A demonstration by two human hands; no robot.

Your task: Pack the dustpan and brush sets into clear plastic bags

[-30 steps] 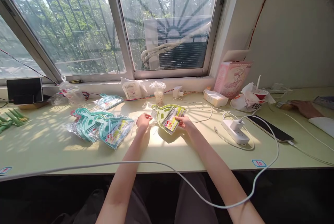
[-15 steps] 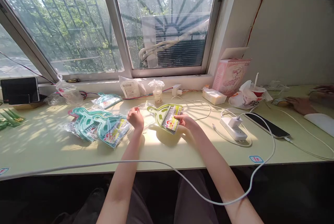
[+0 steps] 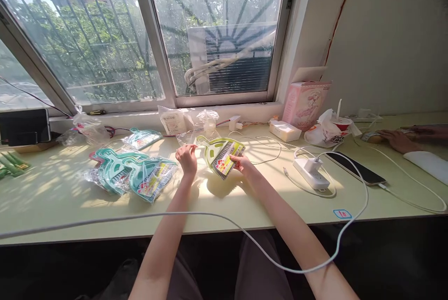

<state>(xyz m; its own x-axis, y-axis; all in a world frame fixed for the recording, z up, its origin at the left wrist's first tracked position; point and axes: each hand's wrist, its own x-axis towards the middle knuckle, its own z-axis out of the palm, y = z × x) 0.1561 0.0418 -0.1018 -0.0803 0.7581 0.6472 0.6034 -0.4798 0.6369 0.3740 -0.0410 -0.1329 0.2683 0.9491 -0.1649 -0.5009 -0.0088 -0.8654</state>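
A green dustpan-and-brush set with a printed card is held above the table by my right hand, whose thumb lies over the card's right part. My left hand is just left of the dustpan handle, fingers pinched at a clear plastic bag that reaches up behind them. To the left lie several teal dustpan sets in clear bags, overlapping one another. Another teal set rests farther back near the window.
On the right are a power strip with a white cable crossing in front, a phone, a pink box and a wrapped cup. Another person's hand is at far right. A black tablet stands at left.
My left hand has moved slightly right, nearer the dustpan handle. The green set in my right hand has shifted slightly left, and the view has shifted a little.
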